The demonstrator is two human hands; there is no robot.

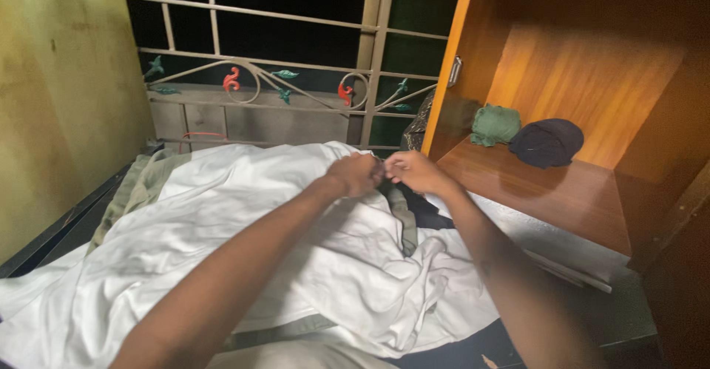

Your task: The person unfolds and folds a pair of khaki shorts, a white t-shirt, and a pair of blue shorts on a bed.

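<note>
Left hand [358, 174] and right hand [414, 171] both pinched shut on the top edge of a white garment [244, 228] spread over the bed, close together beside the wooden shelf [547, 191]; mid-fold apparently, needing an even pull next.

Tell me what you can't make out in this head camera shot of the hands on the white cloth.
- What left hand and right hand pinch: hidden by the fingers.
- Dark garment: mostly under the white cloth.
- Outside the window grille: black.
- Cupboard shelf: cut off right.
</note>
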